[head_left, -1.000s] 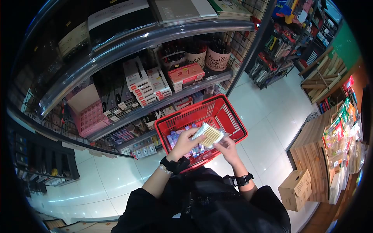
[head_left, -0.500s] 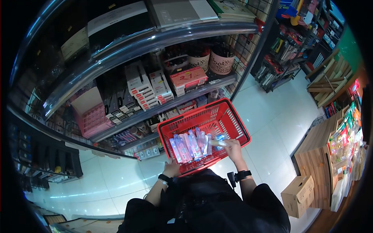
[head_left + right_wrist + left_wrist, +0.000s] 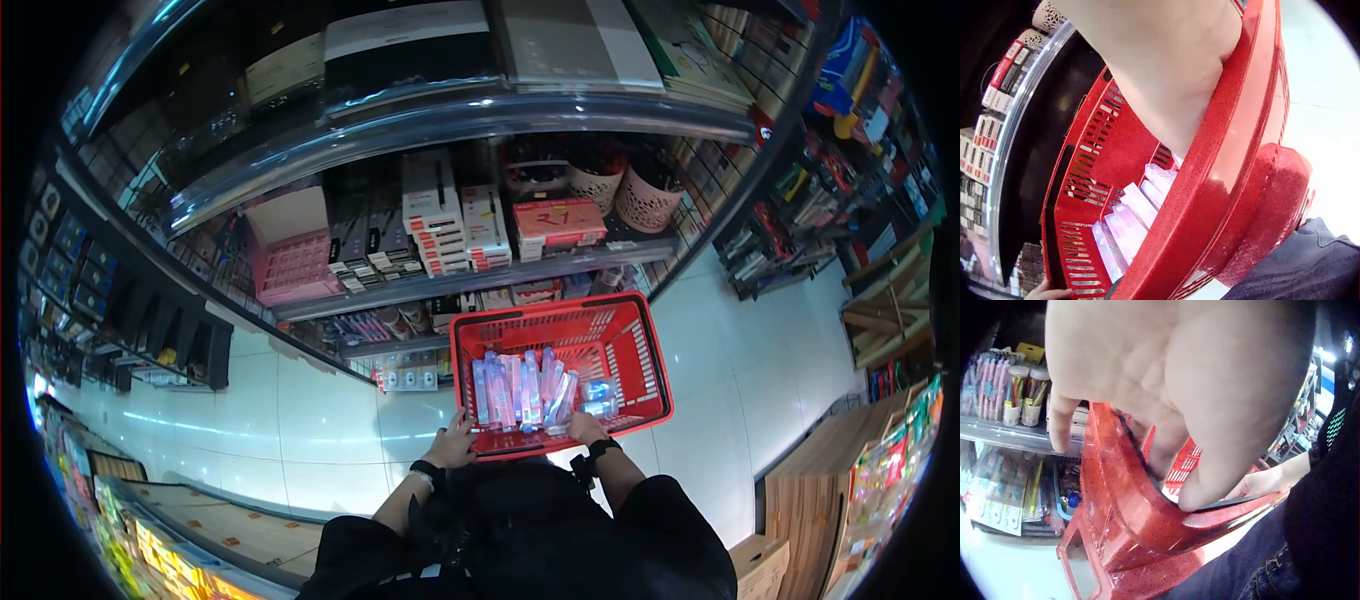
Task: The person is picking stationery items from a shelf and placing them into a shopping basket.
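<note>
A red plastic basket (image 3: 628,352) hangs in front of me at waist height. Several pink and blue flat packets (image 3: 520,390) lie in a row inside it, also visible as packets (image 3: 1125,219) in the right wrist view. My left hand (image 3: 455,440) grips the near rim at its left corner; in the left wrist view this hand (image 3: 1160,394) curls its fingers over the basket's edge (image 3: 1129,531). My right hand (image 3: 585,428) holds the near rim towards the right, and the right wrist view shows that hand (image 3: 1172,81) wrapped over the red rim (image 3: 1235,187).
A shelf unit (image 3: 450,275) ahead carries white and red boxes, a pink box (image 3: 295,265) and woven pots (image 3: 640,200). White tiled floor (image 3: 300,420) runs left and right. A cardboard box (image 3: 760,565) and wooden displays stand at the right.
Both hands held a pack of cotton swabs above the basket; it was put inside. The left hand and then the right moved down onto the near rim. My view turned left.
</note>
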Demonstrator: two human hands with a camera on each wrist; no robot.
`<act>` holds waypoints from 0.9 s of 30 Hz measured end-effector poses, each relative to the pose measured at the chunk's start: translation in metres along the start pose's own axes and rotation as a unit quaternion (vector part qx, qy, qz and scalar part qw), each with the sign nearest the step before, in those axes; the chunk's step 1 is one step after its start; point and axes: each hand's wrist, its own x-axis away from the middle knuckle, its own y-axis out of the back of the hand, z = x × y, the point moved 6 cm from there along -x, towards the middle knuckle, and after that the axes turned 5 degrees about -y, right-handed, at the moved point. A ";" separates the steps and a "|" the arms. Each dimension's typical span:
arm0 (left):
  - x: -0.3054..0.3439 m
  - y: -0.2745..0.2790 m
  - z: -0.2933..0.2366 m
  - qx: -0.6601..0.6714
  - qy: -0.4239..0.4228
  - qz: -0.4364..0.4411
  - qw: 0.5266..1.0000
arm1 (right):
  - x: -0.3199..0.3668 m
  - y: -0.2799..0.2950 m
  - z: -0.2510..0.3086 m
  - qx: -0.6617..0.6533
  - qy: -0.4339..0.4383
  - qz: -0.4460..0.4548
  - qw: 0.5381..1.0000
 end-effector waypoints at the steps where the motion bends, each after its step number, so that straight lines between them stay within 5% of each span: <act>1: 0.000 0.001 -0.001 0.016 -0.011 -0.011 1.000 | 0.003 0.003 0.003 -0.007 -0.003 0.022 1.000; 7: 0.000 -0.004 0.001 0.045 0.000 -0.017 0.999 | -0.016 -0.014 -0.003 0.026 0.018 0.063 0.998; 13: -0.010 0.001 -0.001 0.022 0.015 0.015 1.000 | 0.007 0.010 0.010 -0.142 0.082 -0.066 0.984; 19: -0.032 0.010 0.007 0.090 0.072 0.071 0.991 | 0.047 0.014 0.017 -0.048 0.046 -0.096 0.993; 21: -0.044 0.013 0.018 0.129 0.024 0.007 0.991 | 0.056 0.018 0.024 -0.029 0.061 -0.100 0.993; 23: -0.052 0.073 0.015 0.198 -0.100 -0.233 0.947 | 0.062 0.023 0.025 -0.046 0.060 -0.117 0.990; 27: -0.040 0.211 0.005 0.162 -0.116 -0.486 0.851 | 0.078 0.028 0.030 -0.052 0.075 -0.166 0.982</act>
